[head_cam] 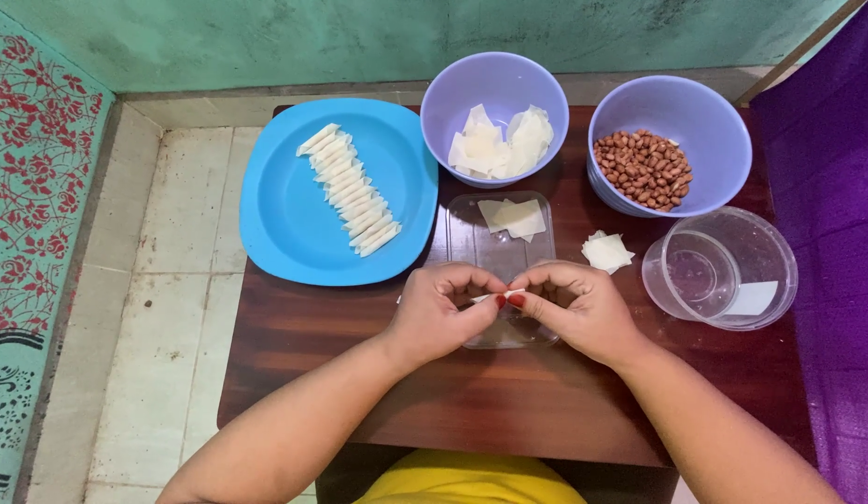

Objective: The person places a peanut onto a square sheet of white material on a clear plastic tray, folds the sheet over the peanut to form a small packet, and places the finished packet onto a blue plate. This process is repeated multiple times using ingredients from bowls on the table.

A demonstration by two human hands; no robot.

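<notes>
above the clear plastic lid point(471, 245) on the wooden table point(508, 411), left hand point(440, 313) and right hand point(581, 308) pinch one small white wrapper roll point(498, 297) between fingertips; finished rolls point(350, 191) line the blue plate point(284, 224), beside a bowl of peanuts point(645, 168).

Left hand point(440, 313) and right hand point(579, 308) pinching white wrapper roll point(498, 296) over clear lid point(502, 245); blue plate point(303, 224) left of lid, peanut bowl point(704, 117) beyond-right.
</notes>
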